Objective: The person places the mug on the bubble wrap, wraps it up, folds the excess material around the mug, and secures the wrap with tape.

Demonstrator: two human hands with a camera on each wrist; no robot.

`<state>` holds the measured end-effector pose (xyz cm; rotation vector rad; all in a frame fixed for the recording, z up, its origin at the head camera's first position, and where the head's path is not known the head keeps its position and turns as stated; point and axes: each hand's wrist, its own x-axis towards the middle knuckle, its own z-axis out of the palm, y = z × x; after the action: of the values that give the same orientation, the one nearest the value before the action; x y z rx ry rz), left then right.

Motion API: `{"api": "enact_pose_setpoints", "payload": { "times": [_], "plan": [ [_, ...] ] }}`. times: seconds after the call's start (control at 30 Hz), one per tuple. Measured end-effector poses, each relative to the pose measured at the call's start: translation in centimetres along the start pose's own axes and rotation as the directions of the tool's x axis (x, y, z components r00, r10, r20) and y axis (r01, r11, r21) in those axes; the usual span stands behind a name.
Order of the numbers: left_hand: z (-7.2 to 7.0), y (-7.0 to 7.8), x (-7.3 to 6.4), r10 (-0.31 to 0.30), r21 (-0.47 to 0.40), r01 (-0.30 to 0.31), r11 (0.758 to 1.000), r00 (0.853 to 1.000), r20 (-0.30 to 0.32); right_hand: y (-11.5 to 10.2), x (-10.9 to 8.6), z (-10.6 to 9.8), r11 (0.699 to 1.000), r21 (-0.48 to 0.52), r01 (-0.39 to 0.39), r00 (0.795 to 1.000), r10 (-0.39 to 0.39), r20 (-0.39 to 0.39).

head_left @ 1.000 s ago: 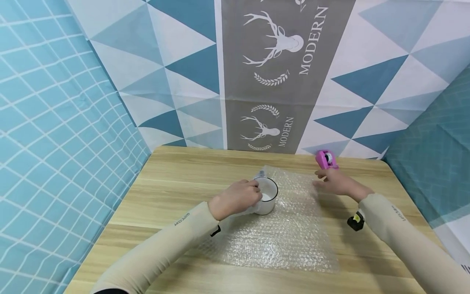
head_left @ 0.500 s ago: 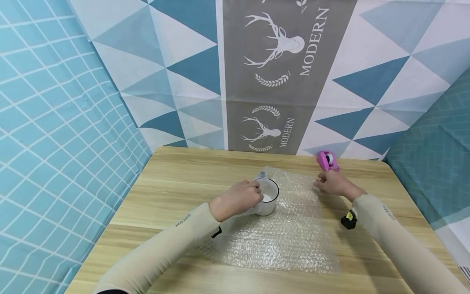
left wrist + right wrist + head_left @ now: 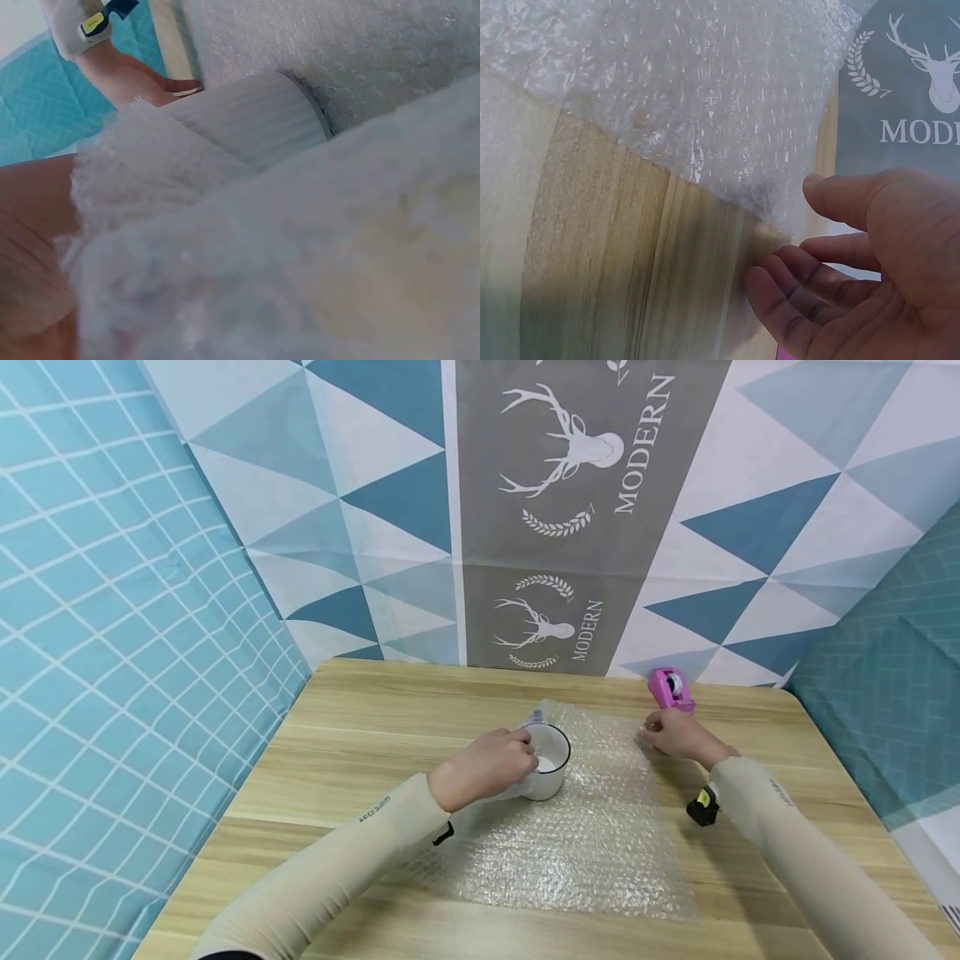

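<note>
A white enamel mug [image 3: 546,783] with a dark rim stands on a sheet of bubble wrap [image 3: 577,852]. My left hand [image 3: 491,764] pinches a folded-up part of the wrap against the mug's left side, fingertips at the rim. In the left wrist view that fold covers part of the mug [image 3: 255,116] and hides most of the fingers. At the sheet's far right corner is my right hand [image 3: 681,733]. The right wrist view shows this hand [image 3: 855,262] with its thumb apart from loosely bent fingers, the wrap's corner [image 3: 769,210] close by.
A pink tape dispenser [image 3: 671,691] stands just beyond my right hand, near the back edge of the wooden table [image 3: 360,718]. Patterned cloth [image 3: 397,527] hangs behind the table, and blue checked cloth [image 3: 112,635] lines the left side.
My right hand has shifted slightly left and its fingers have drawn closer together at the wrap's corner. The left hand, mug and wrap stay as they were.
</note>
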<state>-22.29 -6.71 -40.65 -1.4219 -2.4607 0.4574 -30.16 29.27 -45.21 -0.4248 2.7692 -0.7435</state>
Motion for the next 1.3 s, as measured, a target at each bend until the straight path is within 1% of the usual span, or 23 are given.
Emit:
{"api": "enact_pose_setpoints", "payload": {
  "times": [0.1, 0.3, 0.47, 0.63, 0.73, 0.8, 0.87, 0.97, 1.03, 1.13, 1.2, 1.3],
  "plan": [
    [0.0, 0.0, 0.0, 0.001, -0.006, -0.001, 1.000, 1.000, 0.006, 0.0, 0.1, 0.1, 1.000, -0.003, 0.002, 1.000, -0.003, -0.002],
    [-0.2, 0.0, 0.1, -0.001, -0.010, 0.001, 1.000, 1.000, 0.013, 0.0, 0.1, 0.3, 1.000, -0.004, -0.018, 1.000, 0.018, -0.001],
    [0.0, 0.0, 0.1, 0.001, -0.008, -0.001, 1.000, 1.000, 0.016, 0.0, 0.1, 0.4, 1.000, 0.013, -0.026, 1.000, 0.026, 0.001],
    [0.0, 0.0, 0.3, 0.003, -0.013, -0.003, 1.000, 1.000, 0.024, 0.0, 0.0, 0.5, 0.998, 0.051, -0.029, 0.999, 0.031, -0.031],
    [-0.1, 0.0, 0.2, 0.002, -0.011, -0.002, 1.000, 1.000, 0.031, -0.1, -0.2, 0.6, 0.992, 0.118, -0.036, 0.998, 0.043, -0.055],
    [-0.2, 0.0, 0.2, 0.002, -0.010, -0.002, 1.000, 0.999, 0.032, -0.3, -0.4, 0.7, 0.982, 0.182, -0.048, 0.996, 0.060, -0.064],
    [-0.2, 0.0, 0.2, 0.002, -0.009, -0.002, 1.000, 1.000, 0.028, -0.5, -0.7, 0.7, 0.964, 0.260, -0.063, 0.995, 0.080, -0.058],
    [-0.1, 0.0, 0.1, 0.003, -0.010, -0.003, 1.000, 1.000, 0.021, -0.7, -1.1, 0.7, 0.937, 0.340, -0.084, 0.994, 0.105, -0.043],
    [0.0, 0.0, 0.1, 0.002, -0.011, -0.002, 1.000, 1.000, 0.018, -0.9, -1.4, 0.6, 0.929, 0.359, -0.093, 0.993, 0.112, -0.032],
    [0.0, -0.1, 0.1, -0.001, -0.014, 0.001, 1.000, 1.000, 0.019, -1.1, -1.9, 0.4, 0.926, 0.366, -0.089, 0.994, 0.105, -0.023],
    [0.0, -0.1, 0.1, -0.001, -0.018, 0.001, 1.000, 1.000, 0.015, -1.1, -2.2, 0.3, 0.924, 0.376, -0.066, 0.997, 0.080, -0.022],
    [0.1, 0.0, 0.1, 0.004, -0.025, -0.004, 1.000, 1.000, 0.007, -1.3, -2.5, 0.4, 0.912, 0.408, -0.033, 0.998, 0.050, -0.032]
  ]
}}
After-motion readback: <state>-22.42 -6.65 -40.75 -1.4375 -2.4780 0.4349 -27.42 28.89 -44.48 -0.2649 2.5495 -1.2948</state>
